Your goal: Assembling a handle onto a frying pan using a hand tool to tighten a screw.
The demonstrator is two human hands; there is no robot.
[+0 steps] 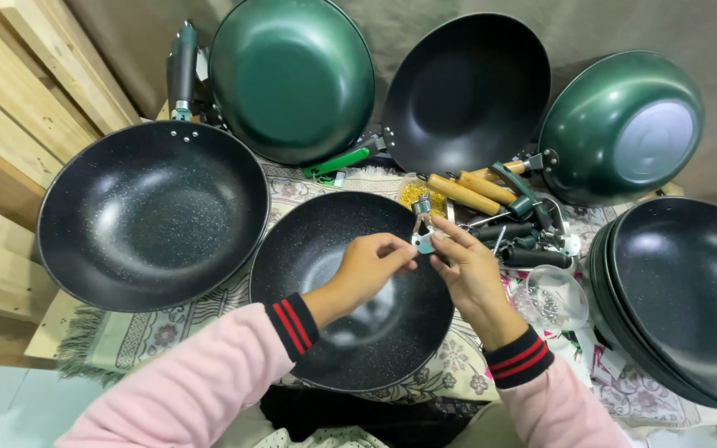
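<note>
Black speckled wok (334, 274) empty; both hands' fingers (404, 249) pinching metal bracket (421, 232).

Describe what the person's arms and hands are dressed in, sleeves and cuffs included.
Both arms wear soft pink long sleeves of a fleecy-looking knit. Each sleeve ends in a dark ribbed cuff crossed by two red stripes, seen at the left wrist and the right wrist. The left hand and right hand are bare: no gloves, and no rings, watch or bracelets can be seen.
</note>
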